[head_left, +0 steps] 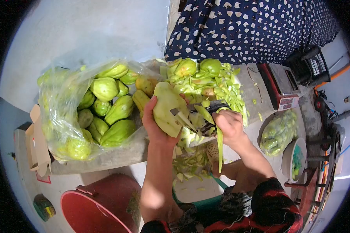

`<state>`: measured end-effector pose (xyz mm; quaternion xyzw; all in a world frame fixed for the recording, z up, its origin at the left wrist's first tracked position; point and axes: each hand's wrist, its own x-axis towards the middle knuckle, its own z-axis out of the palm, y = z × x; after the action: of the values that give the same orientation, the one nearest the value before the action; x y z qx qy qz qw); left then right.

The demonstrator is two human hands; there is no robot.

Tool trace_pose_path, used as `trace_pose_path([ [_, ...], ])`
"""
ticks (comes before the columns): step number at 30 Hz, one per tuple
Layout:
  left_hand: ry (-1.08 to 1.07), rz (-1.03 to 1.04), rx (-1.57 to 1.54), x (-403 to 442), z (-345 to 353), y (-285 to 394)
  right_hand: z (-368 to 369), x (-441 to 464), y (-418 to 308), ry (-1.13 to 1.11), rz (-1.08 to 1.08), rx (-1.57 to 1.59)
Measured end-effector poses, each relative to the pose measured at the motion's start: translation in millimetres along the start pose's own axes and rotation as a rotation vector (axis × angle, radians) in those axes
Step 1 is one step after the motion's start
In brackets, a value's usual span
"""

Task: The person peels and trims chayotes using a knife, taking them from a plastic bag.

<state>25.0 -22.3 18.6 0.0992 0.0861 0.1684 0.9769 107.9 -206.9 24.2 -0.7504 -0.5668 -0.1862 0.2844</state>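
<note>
In my left hand [159,122] is a large pale fruit [167,108] with its skin pared off, apparently a green papaya; the fingers are wrapped round its side. Closed round a knife, my right hand [230,125] sits just to the right of the fruit. The knife's dark, wide blade [200,120] lies against or close to the fruit, partly covered by scraps of peel, and its handle is mostly hidden. A long green strip of peel [220,149] hangs below my right hand. Beyond the knife, a heap of peelings [225,87] has two green fruits [210,68] on it.
On the left, a clear plastic bag [62,116] holds several unpeeled fruits. A red bucket [101,206] stands below the ledge [116,158]. Towards the right are a weighing scale [282,83], a bagged bundle [279,132] and a white basin [287,161]. Peelings litter the floor.
</note>
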Motion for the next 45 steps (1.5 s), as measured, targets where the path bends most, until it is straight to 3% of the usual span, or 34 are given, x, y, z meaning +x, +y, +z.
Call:
trace_pose_path([
  [5, -0.048, -0.04, 0.017, -1.3, -5.7, 4.7, 4.4, -3.3, 0.8, -0.003, 0.047, 0.035],
  [11, 0.084, -0.065, 0.088, -6.2, -4.2, 9.6, 10.8, -3.6, 8.2, -0.036, 0.138, -0.01],
  [19, -0.024, -0.175, 0.082, -6.2, -11.1, 7.9, 3.9, -2.1, 0.3, -0.005, 0.085, 0.053],
  [24, -0.035, -0.203, 0.164, -10.0, -0.5, 3.5, 11.7, -4.7, 20.6, -0.01, 0.165, -0.118],
  [26, -0.153, -0.253, 0.136, -9.9, -3.6, 3.3, 10.6, -2.4, 23.0, -0.003, 0.157, -0.074],
  [29, -0.229, -0.305, 0.145, -8.0, -11.0, 2.1, 8.0, -2.9, 31.1, -0.228, 0.58, -0.031],
  [33, -0.159, -0.224, 0.083, -3.3, -6.6, 2.1, 8.0, 0.2, 29.5, -0.042, 0.528, 0.119],
  [36, -0.009, -0.136, -0.039, 2.3, -13.8, 4.7, 5.3, -7.9, 25.4, -0.137, 0.648, 0.106],
  [37, -0.063, -0.13, -0.103, 1.6, -17.2, 6.5, 6.6, -9.5, 22.0, -0.137, 0.646, 0.11],
  [39, -0.113, -0.122, -0.167, 2.0, -18.4, 8.6, 7.8, -11.2, 14.6, 0.058, 0.338, 0.068],
  [40, -0.052, -0.088, -0.184, 4.1, -16.3, 9.3, 6.1, -9.7, 10.9, 0.057, 0.34, 0.071],
  [43, 0.068, -0.057, -0.138, 6.0, -10.4, 5.8, 0.9, -1.5, -0.3, 0.081, -0.005, -0.024],
  [45, 0.126, -0.056, -0.077, 5.8, -10.1, 3.6, 1.4, -0.3, -4.6, 0.075, -0.057, -0.065],
])
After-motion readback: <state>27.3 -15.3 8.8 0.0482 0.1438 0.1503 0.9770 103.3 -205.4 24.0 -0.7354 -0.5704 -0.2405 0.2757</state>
